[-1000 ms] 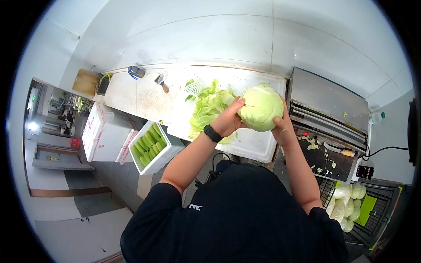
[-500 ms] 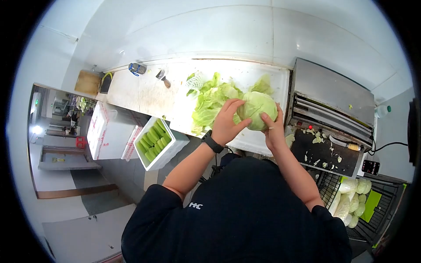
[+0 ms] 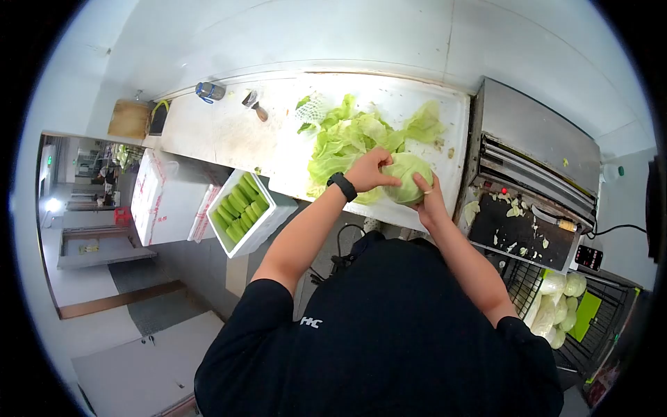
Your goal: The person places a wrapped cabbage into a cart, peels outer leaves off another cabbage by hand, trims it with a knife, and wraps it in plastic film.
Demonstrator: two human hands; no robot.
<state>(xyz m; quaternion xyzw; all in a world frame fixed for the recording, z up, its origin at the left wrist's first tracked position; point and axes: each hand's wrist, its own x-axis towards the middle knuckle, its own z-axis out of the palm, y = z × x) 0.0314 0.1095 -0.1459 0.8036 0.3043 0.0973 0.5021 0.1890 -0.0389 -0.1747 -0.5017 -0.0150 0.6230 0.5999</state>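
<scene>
A round pale green cabbage (image 3: 406, 179) is held above the near edge of a white tray (image 3: 455, 132). My right hand (image 3: 432, 203) cups it from the right and below, thumb on top. On the other side, my left hand (image 3: 370, 170) has curled fingers and a thumb pressed against the cabbage's left side; whether a leaf is pinched there I cannot make out. Loose cabbage leaves (image 3: 347, 142) are heaped in the tray to the left, and a single large leaf (image 3: 424, 121) lies behind the cabbage. White foam netting (image 3: 311, 109) sits by the heap.
Left on the counter are a scraper (image 3: 256, 105) and a bottle (image 3: 210, 91). A foam box (image 3: 269, 221) of green vegetables stands below. To the right are a metal machine (image 3: 542, 132), a knife (image 3: 554, 218) on a dark board (image 3: 504, 233), and a crate (image 3: 611, 326) with cabbages.
My left fingers have curled in from a spread grip on the cabbage's side. The cabbage has turned and sits slightly lower in the hands. The camera view has shifted a little.
</scene>
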